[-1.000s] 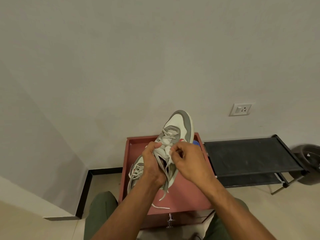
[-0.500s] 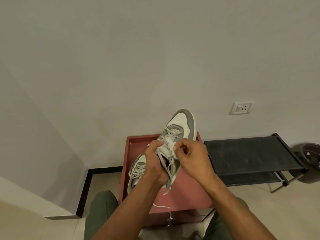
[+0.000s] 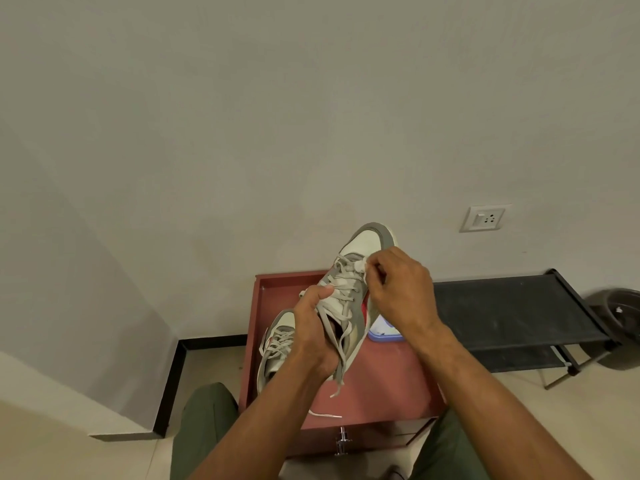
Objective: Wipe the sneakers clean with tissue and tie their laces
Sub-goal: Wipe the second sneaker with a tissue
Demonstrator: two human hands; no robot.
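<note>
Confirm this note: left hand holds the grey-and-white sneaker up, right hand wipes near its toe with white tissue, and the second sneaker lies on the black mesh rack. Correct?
Not quite. In the head view the second grey-and-white sneaker lies on the red-brown wooden cabinet top, not on the black mesh rack. The rest stands: the left hand holds the raised grey-and-white sneaker, and the right hand pinches white tissue near its toe.

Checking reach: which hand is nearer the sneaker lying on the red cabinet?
Left. The left hand overlaps that sneaker; the right hand is farther right.
</note>
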